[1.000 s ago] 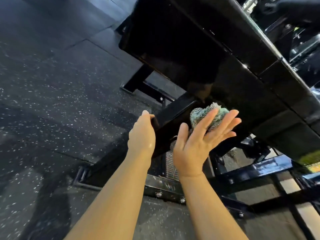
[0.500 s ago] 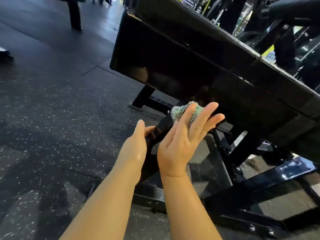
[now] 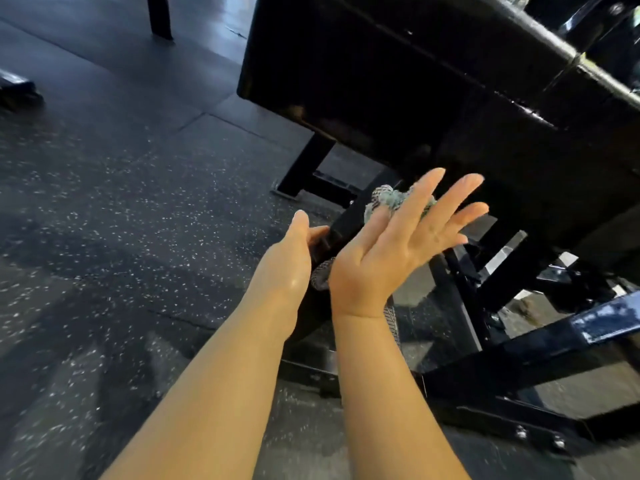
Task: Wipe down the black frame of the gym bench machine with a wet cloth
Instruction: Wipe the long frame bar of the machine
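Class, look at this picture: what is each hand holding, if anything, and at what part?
The left hand grips the slanted black frame bar around its side. The right hand holds nothing; its straight fingers press the cloth flat against that bar.

1. The cloth (image 3: 388,199) was teal and grey with a netted weave.
2. The frame (image 3: 346,220) was glossy black.
3. The bench pad (image 3: 381,74) was black.
4. The floor (image 3: 121,202) was dark grey with white flecks.
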Demonstrator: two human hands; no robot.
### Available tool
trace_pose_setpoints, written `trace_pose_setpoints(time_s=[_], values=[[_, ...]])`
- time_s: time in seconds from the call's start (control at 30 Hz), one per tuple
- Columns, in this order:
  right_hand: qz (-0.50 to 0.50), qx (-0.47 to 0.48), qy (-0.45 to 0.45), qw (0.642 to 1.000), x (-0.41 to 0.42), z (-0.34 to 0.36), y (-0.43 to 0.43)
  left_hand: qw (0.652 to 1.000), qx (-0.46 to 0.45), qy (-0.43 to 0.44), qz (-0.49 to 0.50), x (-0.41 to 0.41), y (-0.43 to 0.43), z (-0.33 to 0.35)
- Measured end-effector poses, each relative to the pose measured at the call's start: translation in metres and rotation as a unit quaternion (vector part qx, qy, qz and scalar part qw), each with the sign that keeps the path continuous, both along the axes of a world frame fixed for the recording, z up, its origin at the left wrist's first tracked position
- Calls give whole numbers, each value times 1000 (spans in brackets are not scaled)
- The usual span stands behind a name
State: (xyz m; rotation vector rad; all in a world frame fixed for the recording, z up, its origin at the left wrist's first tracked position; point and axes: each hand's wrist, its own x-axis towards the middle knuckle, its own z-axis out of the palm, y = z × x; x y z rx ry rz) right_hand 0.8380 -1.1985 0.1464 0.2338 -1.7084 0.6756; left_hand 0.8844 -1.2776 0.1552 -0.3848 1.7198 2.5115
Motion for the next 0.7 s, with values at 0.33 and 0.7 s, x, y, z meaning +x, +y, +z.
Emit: trace_pose_setpoints(time_s=[0.33, 0.7], values=[[15, -8, -67, 998, 16, -65, -1, 1000, 2, -12, -15, 2, -7, -2], [-24, 59, -88, 994, 24, -116, 1, 1000, -20, -19, -5, 6, -1, -4]])
